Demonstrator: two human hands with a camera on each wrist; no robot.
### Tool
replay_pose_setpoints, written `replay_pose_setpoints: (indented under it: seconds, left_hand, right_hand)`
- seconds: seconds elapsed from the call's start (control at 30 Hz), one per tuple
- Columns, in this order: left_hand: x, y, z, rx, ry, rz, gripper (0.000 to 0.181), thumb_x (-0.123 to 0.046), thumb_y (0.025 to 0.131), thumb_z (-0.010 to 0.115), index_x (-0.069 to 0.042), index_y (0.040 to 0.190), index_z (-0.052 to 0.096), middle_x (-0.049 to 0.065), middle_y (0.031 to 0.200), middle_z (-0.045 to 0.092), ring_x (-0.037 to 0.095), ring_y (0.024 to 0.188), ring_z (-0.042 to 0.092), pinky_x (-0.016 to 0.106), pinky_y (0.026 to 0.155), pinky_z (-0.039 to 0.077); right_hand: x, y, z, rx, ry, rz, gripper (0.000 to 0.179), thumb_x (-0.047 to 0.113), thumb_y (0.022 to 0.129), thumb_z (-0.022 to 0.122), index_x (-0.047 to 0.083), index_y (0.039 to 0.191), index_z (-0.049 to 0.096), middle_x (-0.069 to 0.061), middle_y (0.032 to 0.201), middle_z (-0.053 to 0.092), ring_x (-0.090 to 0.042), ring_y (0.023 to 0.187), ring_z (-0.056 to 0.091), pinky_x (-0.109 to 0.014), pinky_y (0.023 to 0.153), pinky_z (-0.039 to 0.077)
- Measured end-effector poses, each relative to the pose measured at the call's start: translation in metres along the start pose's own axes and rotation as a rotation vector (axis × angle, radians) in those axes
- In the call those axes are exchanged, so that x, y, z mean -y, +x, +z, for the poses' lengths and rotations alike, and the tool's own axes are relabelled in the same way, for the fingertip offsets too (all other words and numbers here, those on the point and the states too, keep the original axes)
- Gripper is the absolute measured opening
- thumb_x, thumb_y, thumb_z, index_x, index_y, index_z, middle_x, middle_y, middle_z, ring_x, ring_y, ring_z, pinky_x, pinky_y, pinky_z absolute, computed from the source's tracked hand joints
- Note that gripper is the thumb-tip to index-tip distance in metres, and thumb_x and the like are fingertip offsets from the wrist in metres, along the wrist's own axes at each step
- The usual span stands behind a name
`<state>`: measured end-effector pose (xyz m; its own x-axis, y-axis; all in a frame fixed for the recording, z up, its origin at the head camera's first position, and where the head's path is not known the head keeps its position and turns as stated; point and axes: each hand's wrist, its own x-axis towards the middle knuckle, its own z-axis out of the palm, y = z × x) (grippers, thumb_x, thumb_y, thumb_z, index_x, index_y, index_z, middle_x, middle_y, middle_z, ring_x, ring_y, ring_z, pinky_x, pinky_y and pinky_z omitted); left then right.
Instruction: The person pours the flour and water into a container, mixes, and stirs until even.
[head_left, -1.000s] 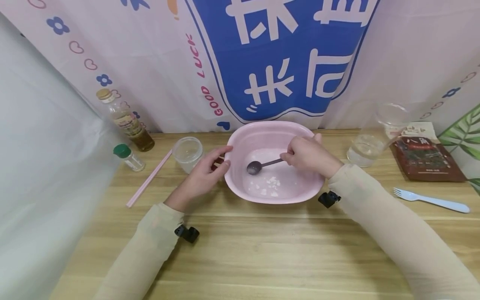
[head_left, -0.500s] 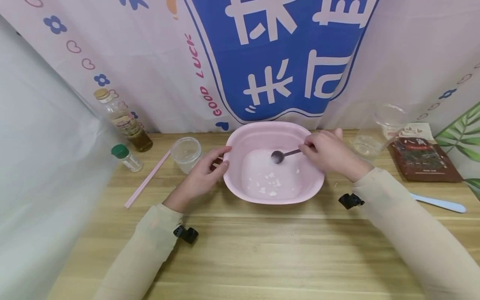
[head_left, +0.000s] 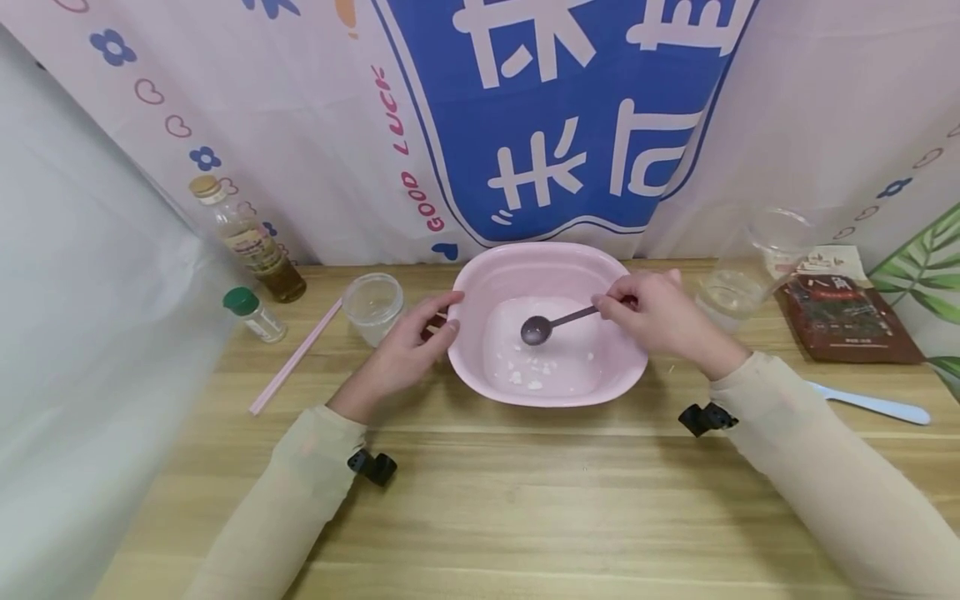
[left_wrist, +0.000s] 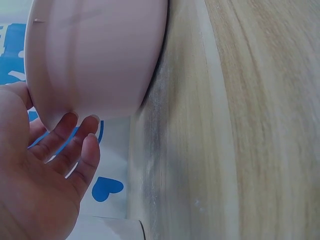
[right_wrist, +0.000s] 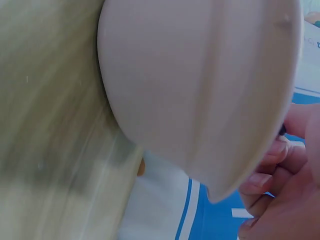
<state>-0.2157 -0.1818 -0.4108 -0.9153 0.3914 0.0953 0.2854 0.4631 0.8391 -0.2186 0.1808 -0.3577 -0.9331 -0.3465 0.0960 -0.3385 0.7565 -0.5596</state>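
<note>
A pink plastic basin (head_left: 480, 379) stands on the wooden table, with white flakes (head_left: 534, 371) and what looks like a little clear liquid in its bottom. The left hand (head_left: 412, 337) grips its left rim, thumb on the rim and fingertips against the outer wall, as the left wrist view shows below the basin (left_wrist: 100, 60). Above the basin's right side the right hand (head_left: 652, 317) pinches the handle of a dark measuring spoon (head_left: 536, 331), whose bowl is inside the basin over the flakes. In the right wrist view the basin wall (right_wrist: 165, 75) hides most of the spoon.
Left of the basin are a clear tub (head_left: 373, 302), pink chopsticks (head_left: 296, 354), a green-capped shaker (head_left: 255, 314) and a cork-coloured-capped bottle (head_left: 255, 250). On the right are a clear cup (head_left: 727, 292), a brown packet (head_left: 847, 321) and a light-blue utensil (head_left: 877, 406), partly covered by the right sleeve.
The spoon moved right and up within the basin, then back left and down a little. The right hand shifted rightward with it; some flakes moved. The left hand kept its place.
</note>
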Motion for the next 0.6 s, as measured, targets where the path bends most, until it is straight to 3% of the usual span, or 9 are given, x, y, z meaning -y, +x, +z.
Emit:
replay_pose_setpoints:
  seconds: [0.23, 0.4, 0.6]
  left_hand:
    - [0.001, 0.001, 0.0, 0.004, 0.011, -0.008, 0.051, -0.021, 0.112, 0.056, -0.009, 0.161, 0.049, 0.018, 0.147, 0.061, 0.032, 0.122, 0.064, 0.034, 0.096, 0.058]
    - [0.0, 0.001, 0.0, 0.007, 0.003, -0.014, 0.052, -0.022, 0.112, 0.055, -0.009, 0.162, 0.048, 0.019, 0.147, 0.06, 0.033, 0.121, 0.064, 0.04, 0.097, 0.059]
    - [-0.002, 0.0, 0.0, 0.005, 0.0, -0.018, 0.052, -0.021, 0.112, 0.056, -0.009, 0.162, 0.048, 0.019, 0.146, 0.061, 0.033, 0.12, 0.065, 0.04, 0.096, 0.058]
  right_hand:
    - [0.002, 0.002, 0.007, 0.058, -0.026, 0.048, 0.036, 0.025, 0.107, 0.068, 0.008, 0.076, 0.073, 0.0, 0.065, 0.063, -0.024, 0.08, 0.058, -0.061, 0.107, 0.022]
    - [0.002, 0.003, -0.002, 0.024, -0.052, 0.106, 0.039, 0.023, 0.106, 0.066, 0.008, 0.07, 0.068, -0.001, 0.063, 0.06, -0.026, 0.074, 0.059, -0.058, 0.106, 0.022]
    - [-0.005, 0.001, -0.009, 0.007, -0.063, 0.119, 0.039, 0.025, 0.105, 0.065, 0.01, 0.069, 0.068, 0.0, 0.062, 0.059, -0.025, 0.073, 0.059, -0.055, 0.102, 0.025]
